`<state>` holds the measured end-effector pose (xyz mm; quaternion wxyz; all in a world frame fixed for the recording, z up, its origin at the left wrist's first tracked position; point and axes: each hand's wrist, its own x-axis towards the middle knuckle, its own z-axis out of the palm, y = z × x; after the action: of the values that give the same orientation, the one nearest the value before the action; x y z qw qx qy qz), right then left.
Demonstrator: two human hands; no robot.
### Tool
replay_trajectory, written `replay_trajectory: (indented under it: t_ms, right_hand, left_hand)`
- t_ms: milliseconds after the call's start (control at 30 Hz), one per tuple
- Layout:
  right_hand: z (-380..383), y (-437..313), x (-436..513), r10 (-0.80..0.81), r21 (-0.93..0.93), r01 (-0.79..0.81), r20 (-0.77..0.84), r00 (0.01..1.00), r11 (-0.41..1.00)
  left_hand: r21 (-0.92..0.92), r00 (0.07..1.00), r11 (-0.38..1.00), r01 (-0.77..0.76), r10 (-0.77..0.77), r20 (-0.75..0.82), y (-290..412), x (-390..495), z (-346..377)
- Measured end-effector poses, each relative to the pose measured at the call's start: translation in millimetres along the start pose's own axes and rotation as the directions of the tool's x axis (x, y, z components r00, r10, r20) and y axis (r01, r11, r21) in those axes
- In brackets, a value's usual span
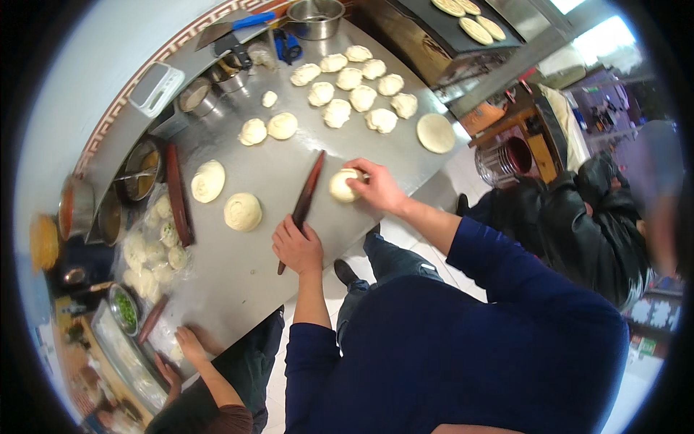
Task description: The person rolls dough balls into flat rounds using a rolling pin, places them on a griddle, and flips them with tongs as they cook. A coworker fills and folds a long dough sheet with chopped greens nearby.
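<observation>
My left hand lies over the near part of a dark red tapered wooden rolling pin, which rests on the stainless steel worktop. My right hand grips a smooth round dough ball near the worktop's front edge, thumb and fingers around its right side. Left of the pin sit a round dough ball and a flatter dough piece. Two more dough pieces touch each other farther back. A flat dough disc lies by the right edge.
Several rough dough lumps stand in rows at the back. A griddle holds flatbreads. Along the left are a second pin, plastic-covered dough and chopped greens. A co-worker's hands work at lower left; another person is at right.
</observation>
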<state>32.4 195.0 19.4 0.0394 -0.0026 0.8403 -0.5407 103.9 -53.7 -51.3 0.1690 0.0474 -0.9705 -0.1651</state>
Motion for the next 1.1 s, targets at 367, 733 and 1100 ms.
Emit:
replay_trajectory:
  t_ms: [367,733,1100]
  right_hand:
    - [22.4,34.8,50.7,-0.312,-0.681,0.29,0.095,0.945,0.672]
    - [-33.9,37.5,-69.3,-0.221,-0.634,0.406,0.353,0.909,0.658]
    - [-74.4,46.5,12.1,-0.077,-0.777,-0.012,-0.077,0.994,0.629]
  left_hand:
    - [0.063,1.0,0.998,-0.002,0.002,-0.003,-1.3,4.9,1.3]
    - [-0.208,0.956,0.976,-0.064,0.12,0.268,24.7,35.1,-2.1]
    - [-0.073,0.912,0.972,-0.222,0.234,0.337,131.2,126.2,54.8]
